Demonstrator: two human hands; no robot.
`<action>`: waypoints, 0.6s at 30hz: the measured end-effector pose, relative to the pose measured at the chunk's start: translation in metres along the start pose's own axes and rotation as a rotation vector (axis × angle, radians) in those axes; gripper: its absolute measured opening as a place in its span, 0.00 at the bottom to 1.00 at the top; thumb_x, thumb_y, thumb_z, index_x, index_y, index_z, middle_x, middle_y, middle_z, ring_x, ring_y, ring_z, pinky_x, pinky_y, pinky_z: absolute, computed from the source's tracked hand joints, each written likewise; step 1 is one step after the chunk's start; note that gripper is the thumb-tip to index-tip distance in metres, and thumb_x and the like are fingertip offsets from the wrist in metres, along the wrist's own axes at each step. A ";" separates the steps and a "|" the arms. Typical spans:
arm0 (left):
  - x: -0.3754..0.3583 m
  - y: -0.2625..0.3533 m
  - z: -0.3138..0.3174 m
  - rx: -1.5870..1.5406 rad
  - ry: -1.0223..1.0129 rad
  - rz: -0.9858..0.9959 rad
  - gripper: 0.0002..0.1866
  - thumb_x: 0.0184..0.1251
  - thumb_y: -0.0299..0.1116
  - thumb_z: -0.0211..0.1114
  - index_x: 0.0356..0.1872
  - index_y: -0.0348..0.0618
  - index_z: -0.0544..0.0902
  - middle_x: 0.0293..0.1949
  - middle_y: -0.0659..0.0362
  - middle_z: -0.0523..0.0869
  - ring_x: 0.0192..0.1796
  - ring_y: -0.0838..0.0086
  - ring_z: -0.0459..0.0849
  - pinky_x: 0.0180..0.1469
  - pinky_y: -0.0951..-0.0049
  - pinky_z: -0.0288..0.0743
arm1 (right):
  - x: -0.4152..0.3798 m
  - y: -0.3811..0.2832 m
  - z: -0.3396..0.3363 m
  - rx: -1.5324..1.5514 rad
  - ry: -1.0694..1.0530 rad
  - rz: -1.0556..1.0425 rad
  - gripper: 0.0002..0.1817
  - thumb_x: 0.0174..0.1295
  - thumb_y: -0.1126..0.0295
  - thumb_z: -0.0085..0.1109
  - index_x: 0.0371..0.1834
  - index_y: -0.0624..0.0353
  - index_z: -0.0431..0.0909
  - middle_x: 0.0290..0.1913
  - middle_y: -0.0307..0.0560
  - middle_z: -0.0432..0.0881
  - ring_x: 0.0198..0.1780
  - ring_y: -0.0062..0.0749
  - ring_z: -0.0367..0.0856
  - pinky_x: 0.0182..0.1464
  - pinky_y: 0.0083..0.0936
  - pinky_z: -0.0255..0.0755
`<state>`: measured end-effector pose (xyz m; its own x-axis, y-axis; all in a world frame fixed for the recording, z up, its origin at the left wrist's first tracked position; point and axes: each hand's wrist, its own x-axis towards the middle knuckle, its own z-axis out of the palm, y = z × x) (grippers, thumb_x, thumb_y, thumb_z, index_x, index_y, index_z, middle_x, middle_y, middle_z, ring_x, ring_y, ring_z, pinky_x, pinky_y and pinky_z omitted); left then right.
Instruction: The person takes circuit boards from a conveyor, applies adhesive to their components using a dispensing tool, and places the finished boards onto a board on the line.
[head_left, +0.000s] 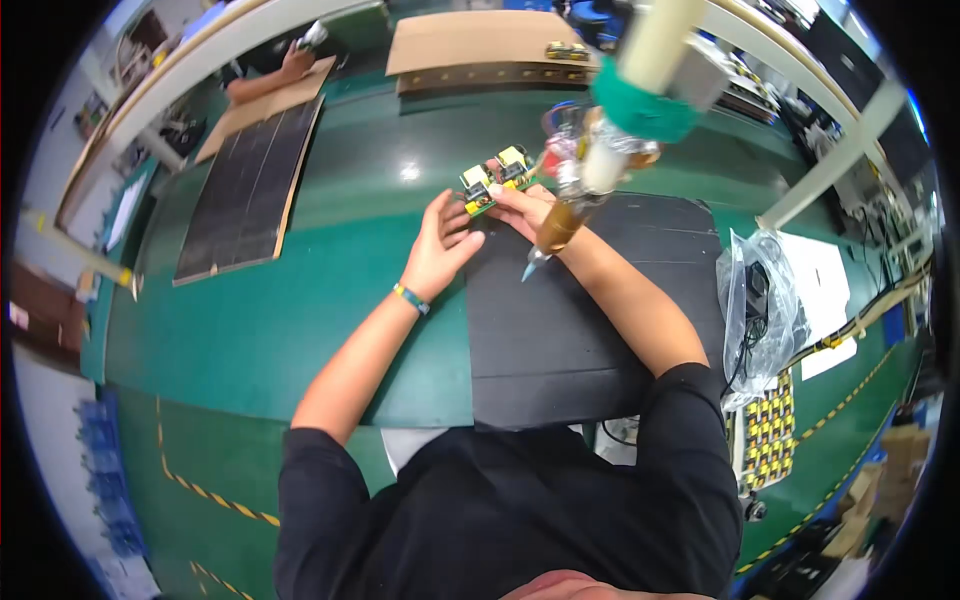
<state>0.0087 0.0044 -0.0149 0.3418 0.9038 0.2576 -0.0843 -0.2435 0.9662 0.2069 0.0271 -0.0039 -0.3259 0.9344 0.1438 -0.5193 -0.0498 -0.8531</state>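
A green circuit board (497, 180) with yellow and black components is held above the green bench (300, 330). My right hand (524, 208) grips its near edge between thumb and fingers, partly behind a hanging glue dispenser (575, 205) with a pale blue tip. My left hand (440, 245), with a colored band on the wrist, is at the board's left end, fingers apart and curved; its fingertips are close to the board. Under my right arm lies a black mat (590, 340).
A black panel (245, 190) lies at the left, near another person's hand (297, 62). Cardboard (480, 40) with small boards (567, 51) is at the back. On the right are a clear plastic bag (765, 300) and a tray of yellow components (770, 435).
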 end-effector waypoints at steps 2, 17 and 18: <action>-0.004 0.005 -0.002 -0.077 0.038 -0.012 0.42 0.61 0.26 0.69 0.72 0.40 0.53 0.60 0.45 0.74 0.64 0.62 0.73 0.64 0.67 0.70 | -0.001 0.014 0.019 -0.144 0.043 -0.088 0.28 0.63 0.72 0.62 0.65 0.57 0.64 0.57 0.43 0.75 0.61 0.29 0.73 0.63 0.31 0.68; -0.014 0.023 -0.022 -0.598 -0.012 -0.073 0.31 0.60 0.18 0.66 0.64 0.39 0.63 0.52 0.52 0.78 0.55 0.70 0.79 0.55 0.68 0.80 | -0.039 -0.084 -0.043 -0.355 -0.048 -0.068 0.40 0.58 0.57 0.69 0.70 0.63 0.61 0.55 0.57 0.78 0.56 0.40 0.77 0.62 0.36 0.69; -0.012 0.022 -0.021 -0.570 -0.039 -0.072 0.32 0.60 0.18 0.66 0.64 0.39 0.63 0.52 0.53 0.78 0.55 0.70 0.79 0.55 0.69 0.80 | -0.052 -0.114 -0.010 -0.094 0.104 -0.132 0.43 0.56 0.53 0.69 0.69 0.64 0.62 0.52 0.58 0.79 0.54 0.40 0.78 0.61 0.37 0.70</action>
<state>-0.0170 -0.0047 0.0028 0.3989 0.8947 0.2009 -0.5467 0.0562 0.8354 0.2911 -0.0126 0.0813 -0.1741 0.9623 0.2092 -0.4744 0.1042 -0.8741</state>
